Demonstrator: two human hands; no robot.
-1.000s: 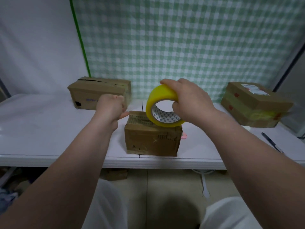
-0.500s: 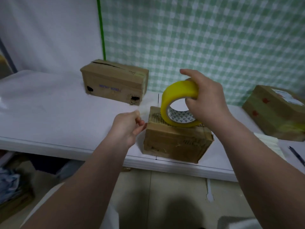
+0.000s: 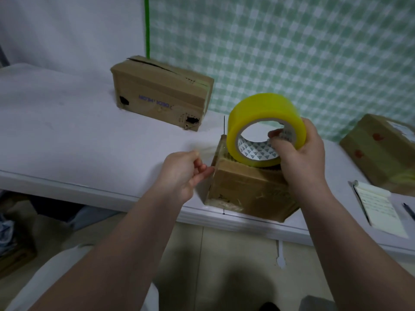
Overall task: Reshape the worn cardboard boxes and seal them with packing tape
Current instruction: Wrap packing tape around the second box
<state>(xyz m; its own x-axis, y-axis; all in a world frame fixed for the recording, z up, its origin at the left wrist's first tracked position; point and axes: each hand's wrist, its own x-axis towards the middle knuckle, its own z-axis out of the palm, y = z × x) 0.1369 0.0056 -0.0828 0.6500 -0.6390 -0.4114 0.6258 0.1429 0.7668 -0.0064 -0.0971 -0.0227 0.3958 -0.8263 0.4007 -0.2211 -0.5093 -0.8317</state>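
Only the head view here. The right hand point(image 3: 303, 160) grips the yellow tape roll point(image 3: 258, 113), fingers point(image 3: 277, 135) hooked through its core. The roll stands on edge on top of the small box point(image 3: 247, 189), which sits at the tabletop's point(image 3: 89, 142) near edge. The left hand point(image 3: 179, 173) sits just left of the box, pinched narrow on what looks like the clear tape strip point(image 3: 215, 156) at the box's top left edge. So the strip runs left off the roll, and I'd say the left hand's closer for pressing it down that side.

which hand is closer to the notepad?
Right. The right hand, gripping the tape roll on the small box, is just left of the notepad; the left hand, pinching the tape end, is across that box, farther left.
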